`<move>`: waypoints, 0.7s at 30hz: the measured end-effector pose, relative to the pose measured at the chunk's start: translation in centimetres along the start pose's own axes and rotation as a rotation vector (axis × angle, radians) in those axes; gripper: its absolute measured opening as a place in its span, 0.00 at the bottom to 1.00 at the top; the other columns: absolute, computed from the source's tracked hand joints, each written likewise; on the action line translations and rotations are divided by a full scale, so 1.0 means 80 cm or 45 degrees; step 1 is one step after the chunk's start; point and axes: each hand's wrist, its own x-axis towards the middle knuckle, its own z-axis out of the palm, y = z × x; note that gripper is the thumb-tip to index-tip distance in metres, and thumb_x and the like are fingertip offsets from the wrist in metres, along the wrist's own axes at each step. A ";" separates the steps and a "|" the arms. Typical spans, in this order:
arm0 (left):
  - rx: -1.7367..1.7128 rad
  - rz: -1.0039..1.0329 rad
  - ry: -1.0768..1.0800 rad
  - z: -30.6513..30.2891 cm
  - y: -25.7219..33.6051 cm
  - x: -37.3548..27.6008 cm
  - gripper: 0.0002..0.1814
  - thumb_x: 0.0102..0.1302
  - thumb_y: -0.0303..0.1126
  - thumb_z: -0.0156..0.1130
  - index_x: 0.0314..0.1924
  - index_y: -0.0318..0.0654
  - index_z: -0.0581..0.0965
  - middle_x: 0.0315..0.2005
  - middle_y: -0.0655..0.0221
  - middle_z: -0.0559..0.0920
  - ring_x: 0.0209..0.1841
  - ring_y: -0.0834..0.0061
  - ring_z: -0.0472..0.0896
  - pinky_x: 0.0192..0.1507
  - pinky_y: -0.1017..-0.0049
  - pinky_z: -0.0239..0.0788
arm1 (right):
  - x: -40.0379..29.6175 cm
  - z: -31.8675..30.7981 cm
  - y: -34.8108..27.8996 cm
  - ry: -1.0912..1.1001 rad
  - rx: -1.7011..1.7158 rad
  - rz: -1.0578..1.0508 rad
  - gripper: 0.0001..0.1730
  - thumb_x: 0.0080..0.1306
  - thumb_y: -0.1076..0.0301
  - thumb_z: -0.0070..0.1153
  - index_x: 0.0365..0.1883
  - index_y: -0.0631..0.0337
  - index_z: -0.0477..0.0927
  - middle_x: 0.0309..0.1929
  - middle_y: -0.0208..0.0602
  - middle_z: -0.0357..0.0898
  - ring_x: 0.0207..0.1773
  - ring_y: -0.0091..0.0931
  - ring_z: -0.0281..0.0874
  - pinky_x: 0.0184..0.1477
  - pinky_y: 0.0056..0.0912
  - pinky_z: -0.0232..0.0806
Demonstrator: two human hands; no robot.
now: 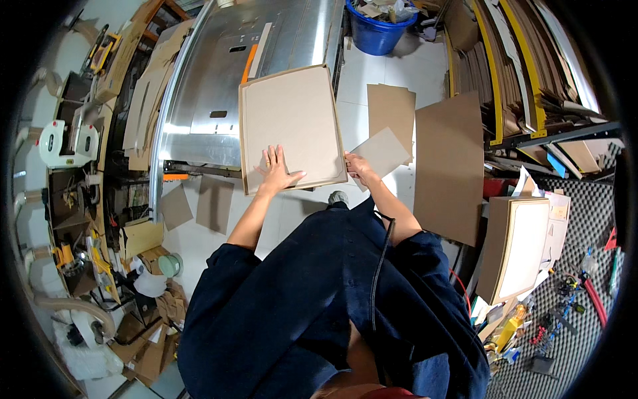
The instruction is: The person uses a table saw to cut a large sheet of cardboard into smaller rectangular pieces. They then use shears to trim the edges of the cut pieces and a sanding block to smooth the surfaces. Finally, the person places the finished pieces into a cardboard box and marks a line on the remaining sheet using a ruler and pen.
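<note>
A shallow rectangular cardboard tray or box [291,119], pale inside with thin brown edges, lies partly over the corner of a metal machine table. My left hand [276,172] rests with spread fingers on its pale face near the lower edge, a ring on one finger. At the lower right corner of the box, my right hand [358,167] has its fingers curled against the side edge; whether they grip it is partly hidden. Behind this hand, a grey board sheet [384,149] lies over brown cardboard [391,107].
The metal table [204,99] extends to the upper left. A blue bucket of scraps [381,30] stands beyond it. A large cardboard sheet [448,164] and a rack of boards [478,65] are at right, with a similar box [523,244] below. Loose sheets [214,204] lie on the floor.
</note>
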 end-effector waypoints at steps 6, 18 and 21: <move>0.122 0.261 0.043 0.017 0.024 0.003 0.56 0.43 0.66 0.63 0.68 0.56 0.47 0.69 0.64 0.43 0.70 0.55 0.35 0.59 0.33 0.31 | 0.040 0.010 0.020 0.344 -0.500 -0.251 0.39 0.59 0.32 0.43 0.49 0.60 0.75 0.43 0.39 0.77 0.47 0.32 0.74 0.47 0.36 0.65; 0.121 0.103 -0.015 0.012 0.008 -0.005 0.54 0.48 0.61 0.63 0.69 0.56 0.45 0.69 0.59 0.41 0.70 0.57 0.35 0.61 0.36 0.31 | -0.119 -0.099 0.046 0.160 0.239 -0.319 0.26 0.67 0.50 0.44 0.55 0.58 0.69 0.46 0.34 0.75 0.47 0.27 0.74 0.46 0.30 0.69; 0.121 0.110 0.014 0.020 0.012 0.013 0.50 0.52 0.58 0.61 0.68 0.51 0.46 0.68 0.57 0.42 0.70 0.56 0.36 0.62 0.38 0.32 | -0.202 -0.162 0.099 0.412 0.483 -0.534 0.21 0.67 0.53 0.45 0.51 0.58 0.72 0.41 0.33 0.77 0.40 0.22 0.75 0.42 0.26 0.69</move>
